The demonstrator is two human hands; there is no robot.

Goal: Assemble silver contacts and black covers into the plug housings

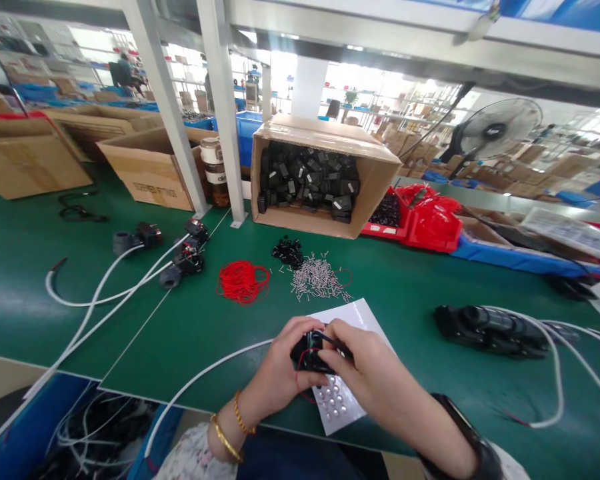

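Note:
My left hand (280, 370) and my right hand (370, 373) meet over the near edge of the green table, both closed around a small black plastic part (311, 353) with a thin red wire looped from it. A white cable (200, 380) runs from the part off to the left and down over the table edge. Under my hands lies a white sheet (347, 407) carrying several small round metal pieces. Beyond it sit a pile of short metal pins (320, 277), a bundle of red wires (243, 281) and a small heap of black bits (287, 252).
An open cardboard box (375, 177) full of black parts stands at the back centre beside red bins (420, 223). Finished black parts with white cables lie at left (185, 257) and right (490, 327). Metal posts (225, 113), more cartons and a fan (495, 130) stand behind.

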